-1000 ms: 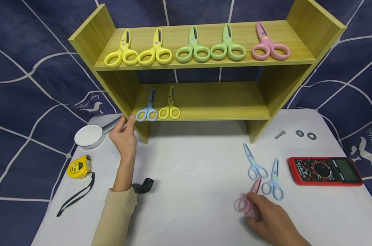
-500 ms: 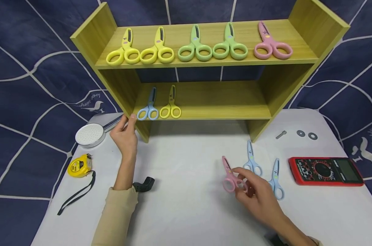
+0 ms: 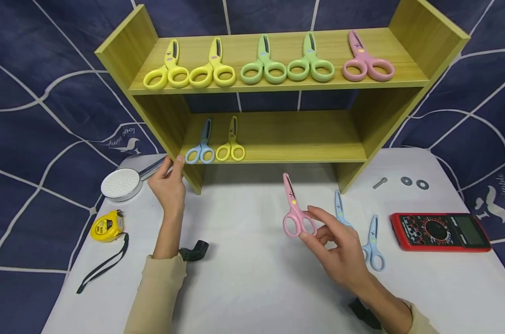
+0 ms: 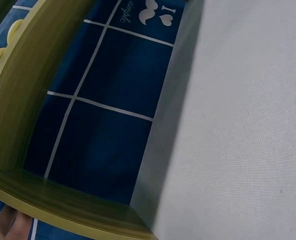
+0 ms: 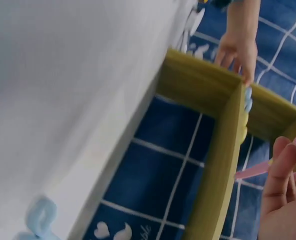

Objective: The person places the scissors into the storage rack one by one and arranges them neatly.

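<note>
My right hand [image 3: 341, 248] holds pink scissors [image 3: 293, 211] by the handles between thumb and fingers, above the white table and in front of the shelf. The blades point toward the lower shelf board. In the right wrist view the scissors [image 5: 253, 170] partly overlap the wooden shelf [image 5: 228, 165]. At the left end of the wooden shelf [image 3: 306, 137], my left hand [image 3: 169, 185] grips the side panel, thumb at its front edge. Blue scissors [image 3: 200, 146] and yellow scissors [image 3: 231, 144] lie on the lower board. Two blue scissors [image 3: 373, 248] lie on the table beside my right hand, one partly hidden.
Several yellow, green and pink scissors [image 3: 361, 60] line the upper board. On the left are a shower head [image 3: 120, 184] and a yellow tape measure [image 3: 107, 226]. A red multimeter [image 3: 440, 232], a bolt [image 3: 380, 183] and two washers [image 3: 406, 181] lie on the right.
My right hand has lifted the pink scissors from beside the blue ones and carried them left and forward toward the shelf. The left hand stays at the side panel.
</note>
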A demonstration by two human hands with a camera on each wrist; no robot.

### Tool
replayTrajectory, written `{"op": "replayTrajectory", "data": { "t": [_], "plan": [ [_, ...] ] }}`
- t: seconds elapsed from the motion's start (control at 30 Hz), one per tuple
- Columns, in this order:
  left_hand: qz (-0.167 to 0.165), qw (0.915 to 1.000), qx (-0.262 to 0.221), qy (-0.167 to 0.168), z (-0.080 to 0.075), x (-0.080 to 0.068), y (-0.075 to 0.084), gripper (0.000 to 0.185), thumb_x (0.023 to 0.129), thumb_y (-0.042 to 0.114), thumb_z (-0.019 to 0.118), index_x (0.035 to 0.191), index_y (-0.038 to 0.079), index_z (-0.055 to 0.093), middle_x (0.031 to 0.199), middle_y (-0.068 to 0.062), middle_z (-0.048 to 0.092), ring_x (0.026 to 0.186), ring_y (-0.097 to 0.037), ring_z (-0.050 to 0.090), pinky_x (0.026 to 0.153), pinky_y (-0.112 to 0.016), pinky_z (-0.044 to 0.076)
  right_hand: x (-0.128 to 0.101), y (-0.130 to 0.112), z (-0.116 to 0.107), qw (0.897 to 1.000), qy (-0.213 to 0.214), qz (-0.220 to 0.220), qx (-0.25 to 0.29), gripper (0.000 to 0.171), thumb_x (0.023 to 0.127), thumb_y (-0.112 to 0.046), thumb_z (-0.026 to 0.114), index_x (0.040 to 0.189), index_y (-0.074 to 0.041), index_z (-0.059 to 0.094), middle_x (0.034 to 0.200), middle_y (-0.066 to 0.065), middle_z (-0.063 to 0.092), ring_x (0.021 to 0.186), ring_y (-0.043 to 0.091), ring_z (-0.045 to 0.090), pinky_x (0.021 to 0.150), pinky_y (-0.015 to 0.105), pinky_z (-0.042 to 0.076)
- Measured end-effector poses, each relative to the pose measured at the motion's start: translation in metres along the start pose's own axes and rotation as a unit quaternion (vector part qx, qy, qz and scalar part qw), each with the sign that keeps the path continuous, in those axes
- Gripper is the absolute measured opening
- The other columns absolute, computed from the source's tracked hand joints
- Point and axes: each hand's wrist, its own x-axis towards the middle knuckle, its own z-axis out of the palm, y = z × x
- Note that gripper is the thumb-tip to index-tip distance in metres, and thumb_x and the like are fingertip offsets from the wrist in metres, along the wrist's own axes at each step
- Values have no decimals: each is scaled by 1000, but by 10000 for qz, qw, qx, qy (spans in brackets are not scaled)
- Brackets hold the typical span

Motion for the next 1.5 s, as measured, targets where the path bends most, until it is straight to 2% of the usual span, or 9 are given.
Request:
{"op": "replayTrajectory", "data": {
  "t": [0.13, 0.27, 0.4, 0.53, 0.7, 1.13, 1.3, 1.4, 1.5],
  "plan": [
    [-51, 10000, -8, -38, -1, 0, 0, 26, 88, 7, 74, 114, 3, 72, 99, -9, 72, 76, -13, 72, 72, -25, 58, 17, 8, -1, 9986, 251, -404, -225, 53, 93, -32, 69, 122, 12, 61, 97, 20, 69, 58, 6, 55, 51, 14, 47],
    [-46, 9999, -100, 40, -1, 1, -2, 26, 87, 6, 74, 113, 2, 72, 100, -10, 73, 74, -11, 72, 71, -25, 58, 34, 13, 2, 9986, 280, -301, -346, 45, 87, -10, 77, 125, 8, 61, 107, 19, 70, 60, 8, 57, 53, 13, 47],
    [-45, 9998, -181, 106, -1, 2, -3, 26, 87, 5, 74, 112, 1, 72, 98, -10, 73, 73, -11, 71, 69, -23, 58, 55, 20, 8, 9933, 116, -202, -1134, 61, 74, 6, 82, 131, 2, 60, 112, 14, 70, 60, 11, 60, 49, 15, 44],
    [-6, 9999, -139, 69, -1, 2, -3, 25, 87, 6, 74, 111, 2, 73, 96, -8, 73, 73, -12, 71, 69, -23, 58, 80, 26, 16, 9769, -187, -325, -2102, 62, 80, -9, 83, 136, -1, 57, 95, 11, 72, 59, 13, 61, 43, 21, 39],
    [40, 9998, -162, 59, -2, 2, -1, 26, 86, 5, 74, 112, 2, 73, 98, -10, 73, 73, -11, 71, 68, -22, 58, 108, 33, 29, 9685, -423, -171, -2447, 60, 87, -21, 78, 140, -4, 54, 74, 6, 65, 52, 12, 51, 44, 29, 37],
    [-12, 9999, -151, 8, -3, 2, 0, 25, 87, 6, 74, 112, 3, 73, 98, -10, 73, 74, -13, 72, 72, -27, 58, 144, 32, 57, 9378, -899, 338, -3338, 55, 89, -36, 74, 135, -14, 54, 72, 8, 67, 51, 24, 53, 45, 45, 43],
    [-28, 9999, -124, 25, -3, 4, 0, 25, 87, 6, 74, 112, 2, 73, 102, -14, 72, 75, -12, 72, 74, -27, 58, 138, 31, 55, 9513, -757, 264, -2975, 56, 90, -31, 74, 138, -11, 54, 111, 12, 71, 85, 29, 69, 62, 48, 53],
    [-33, 9998, -170, 8, -2, 3, -1, 25, 87, 5, 73, 112, 3, 73, 102, -15, 72, 74, -12, 72, 74, -29, 58, 120, 32, 49, 9712, -272, -65, -2364, 48, 91, -22, 73, 133, -4, 59, 121, 13, 66, 79, 22, 67, 61, 39, 54],
    [-15, 9997, -228, -16, 0, 3, -2, 25, 87, 4, 73, 112, 3, 73, 102, -14, 73, 74, -13, 72, 74, -30, 58, 93, 35, 38, 9812, 191, -401, -1878, 40, 87, -10, 75, 124, -1, 65, 111, 14, 64, 56, 12, 53, 49, 25, 45]
  ]
}}
